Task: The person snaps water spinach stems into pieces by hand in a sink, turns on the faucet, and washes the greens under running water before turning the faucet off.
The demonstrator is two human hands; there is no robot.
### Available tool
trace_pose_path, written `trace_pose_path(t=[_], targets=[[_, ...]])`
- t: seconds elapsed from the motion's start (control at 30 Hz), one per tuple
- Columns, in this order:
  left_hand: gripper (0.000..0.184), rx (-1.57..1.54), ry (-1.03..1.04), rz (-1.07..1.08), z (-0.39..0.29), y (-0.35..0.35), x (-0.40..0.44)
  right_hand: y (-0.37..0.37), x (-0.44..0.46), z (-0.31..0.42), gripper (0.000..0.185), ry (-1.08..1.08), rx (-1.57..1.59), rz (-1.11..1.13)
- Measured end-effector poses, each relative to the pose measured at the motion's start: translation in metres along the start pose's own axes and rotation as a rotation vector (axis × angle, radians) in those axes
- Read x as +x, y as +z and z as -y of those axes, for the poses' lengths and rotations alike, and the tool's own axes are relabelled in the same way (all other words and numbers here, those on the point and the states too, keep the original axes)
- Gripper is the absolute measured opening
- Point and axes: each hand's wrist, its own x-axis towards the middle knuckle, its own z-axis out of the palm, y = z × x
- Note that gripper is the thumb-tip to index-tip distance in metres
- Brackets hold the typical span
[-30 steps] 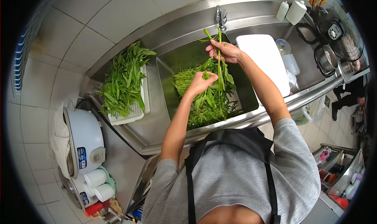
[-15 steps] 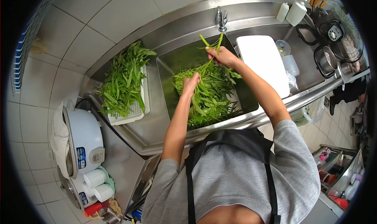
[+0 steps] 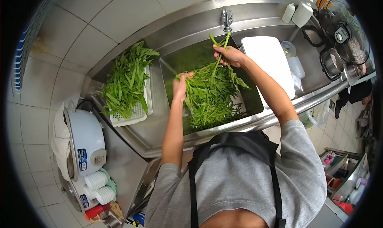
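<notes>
Long green stems of water spinach [image 3: 217, 73] are closed in my right hand [image 3: 231, 55], their cut ends sticking up past the fingers and their leaves hanging down. At the left of the pile, my left hand [image 3: 180, 88] is wrapped round another part of the greens. A heap of water spinach [image 3: 215, 112] fills much of the steel sink basin [image 3: 171, 60] beneath both hands. On the left drainboard, more leafy greens [image 3: 127, 80] lie piled over a white perforated basket [image 3: 137, 116].
A tap [image 3: 226, 18] stands behind the basin. To the right, a white board [image 3: 267, 64] lies across the sink beside plastic containers [image 3: 295, 66]. Two white bottles [image 3: 301, 14] and a fan [image 3: 341, 34] are at the far right. A rice cooker [image 3: 85, 136] stands lower left.
My left hand has moved left and slightly down, away from the right hand. My right hand has shifted slightly right, still holding the stems. The greens between the hands have spread apart.
</notes>
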Motion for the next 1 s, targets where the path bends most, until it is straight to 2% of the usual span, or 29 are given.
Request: trace_pose_path(t=[0.07, 0.17, 0.23, 0.27, 0.37, 0.47, 0.5, 0.6, 0.63, 0.73, 0.87, 0.93, 1.0], targets=[[0.025, 0.033, 0.08, 0.161, -0.006, 0.006, 0.008, 0.003, 0.001, -0.003, 0.037, 0.053, -0.046, 0.044], [0.026, 0.269, 0.065, 0.357, -0.045, 0.042, -0.009, 0.018, 0.001, -0.004, 0.034, 0.101, -0.06, 0.113], [0.03, 0.423, 0.054, 0.479, -0.052, 0.055, -0.01, 0.019, 0.001, -0.002, 0.032, 0.134, -0.107, 0.272], [0.031, 0.455, 0.052, 0.448, -0.052, 0.055, -0.01, 0.017, 0.0, 0.0, 0.033, 0.139, -0.17, 0.354], [0.031, 0.523, 0.071, 0.362, -0.049, 0.051, -0.009, 0.007, 0.0, -0.003, 0.032, 0.118, -0.079, 0.345], [0.026, 0.489, 0.032, 0.329, -0.064, 0.041, -0.019, -0.014, -0.006, -0.006, 0.028, 0.177, 0.194, 0.319], [0.026, 0.479, 0.022, 0.321, -0.062, 0.035, -0.019, -0.021, -0.008, -0.006, 0.021, 0.202, 0.222, 0.31], [0.025, 0.562, -0.019, 0.356, -0.059, 0.022, -0.022, -0.034, -0.008, -0.018, 0.021, 0.107, 0.147, 0.297], [0.025, 0.578, -0.023, 0.356, -0.057, 0.021, -0.025, -0.035, -0.009, -0.018, 0.016, 0.124, 0.111, 0.312], [0.023, 0.516, 0.007, 0.358, -0.058, 0.023, -0.031, -0.035, -0.011, -0.017, 0.018, 0.152, 0.015, 0.374], [0.028, 0.796, -0.021, 0.224, -0.059, 0.019, -0.028, -0.032, -0.013, -0.013, 0.029, 0.12, -0.226, 0.323], [0.036, 1.021, -0.028, 0.175, -0.059, 0.012, -0.026, -0.031, -0.015, -0.007, 0.029, 0.109, -0.261, 0.276], [0.038, 1.091, -0.104, 0.169, -0.05, 0.002, -0.025, -0.033, -0.015, -0.006, 0.029, 0.094, -0.24, 0.239]])
